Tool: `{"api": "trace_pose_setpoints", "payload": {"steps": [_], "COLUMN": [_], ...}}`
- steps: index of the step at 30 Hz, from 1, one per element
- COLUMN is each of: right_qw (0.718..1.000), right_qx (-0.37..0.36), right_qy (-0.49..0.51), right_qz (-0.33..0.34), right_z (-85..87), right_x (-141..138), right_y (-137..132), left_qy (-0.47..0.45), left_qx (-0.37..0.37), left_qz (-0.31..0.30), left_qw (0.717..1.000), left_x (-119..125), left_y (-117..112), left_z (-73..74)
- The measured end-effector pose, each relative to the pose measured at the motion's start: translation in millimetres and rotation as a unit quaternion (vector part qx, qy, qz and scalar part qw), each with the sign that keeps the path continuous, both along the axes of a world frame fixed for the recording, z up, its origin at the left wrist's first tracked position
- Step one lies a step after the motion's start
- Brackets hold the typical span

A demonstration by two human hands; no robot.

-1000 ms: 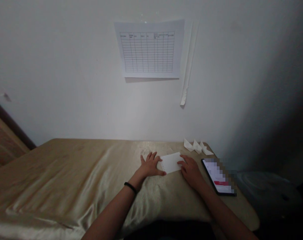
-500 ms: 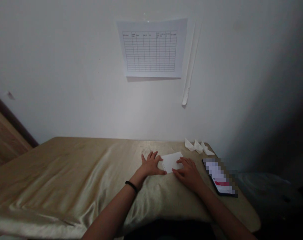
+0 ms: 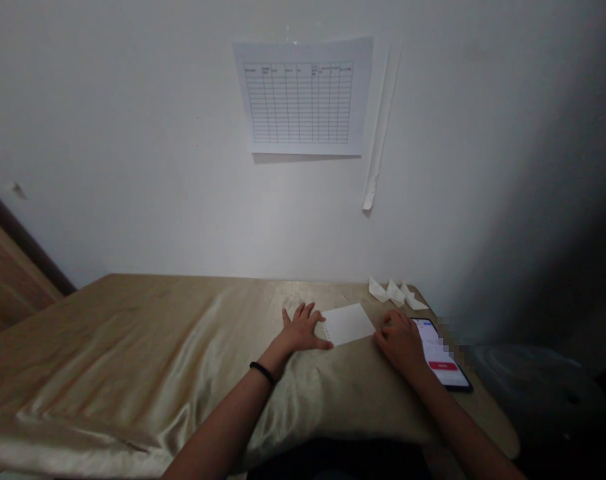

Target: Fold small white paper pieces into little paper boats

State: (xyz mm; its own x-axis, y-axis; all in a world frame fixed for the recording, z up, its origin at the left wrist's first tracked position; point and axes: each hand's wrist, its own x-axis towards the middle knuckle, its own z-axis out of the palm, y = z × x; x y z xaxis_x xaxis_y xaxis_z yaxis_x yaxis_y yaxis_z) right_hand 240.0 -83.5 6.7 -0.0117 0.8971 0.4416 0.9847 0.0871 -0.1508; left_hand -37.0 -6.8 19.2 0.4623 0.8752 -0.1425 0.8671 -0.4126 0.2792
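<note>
A small white sheet of paper (image 3: 349, 324) lies flat on the cloth-covered table, with a row of punched holes along its left edge. My left hand (image 3: 303, 329) rests at that edge, open, its fingers spread and its thumb by the lower left corner. At the right corner of the sheet is my right hand (image 3: 400, 339), fingers curled together. Whether the corner is between its fingers is hidden. Just right of this hand lies a phone (image 3: 443, 367) with a lit screen. Behind it, folded white paper boats (image 3: 397, 294) stand in a row.
Shiny beige cloth (image 3: 147, 353) covers the table, wrinkled on the left. A white wall (image 3: 157, 167) rises at the back edge, bearing a printed table sheet (image 3: 307, 97) and a paper strip (image 3: 381, 133). A dim, clear plastic-like thing (image 3: 527, 380) is beyond the right edge.
My right hand has moved right, off the sheet's face to its right corner beside the phone, its fingers now more curled. My left hand and the sheet have stayed in place.
</note>
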Motion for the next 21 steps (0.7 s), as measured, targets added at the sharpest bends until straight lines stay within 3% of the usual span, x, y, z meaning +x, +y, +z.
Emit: {"api": "trace_pose_setpoints", "payload": {"steps": [5,11,18,21], "right_qw": [1.000,0.999,0.977,0.977], "right_qx": [0.002,0.017,0.002,-0.003], "right_qy": [-0.017,0.029,0.015,0.026], "right_qz": [-0.012,0.004,0.214,0.212], "right_z": [-5.1,-13.8,-14.4,-10.3], "right_x": [0,-4,-38,-43], "right_y": [2,7,-6,-8], "left_qy": [0.003,-0.001,-0.002,0.001], "left_qx": [0.004,0.013,0.023,0.019], "left_qz": [-0.001,-0.006,-0.005,-0.003], "left_qw": [1.000,1.000,1.000,1.000], "left_x": [0,-1,1,2], "left_y": [-2,-4,-6,-6], "left_z": [0.5,1.0,-1.0,-1.2]}}
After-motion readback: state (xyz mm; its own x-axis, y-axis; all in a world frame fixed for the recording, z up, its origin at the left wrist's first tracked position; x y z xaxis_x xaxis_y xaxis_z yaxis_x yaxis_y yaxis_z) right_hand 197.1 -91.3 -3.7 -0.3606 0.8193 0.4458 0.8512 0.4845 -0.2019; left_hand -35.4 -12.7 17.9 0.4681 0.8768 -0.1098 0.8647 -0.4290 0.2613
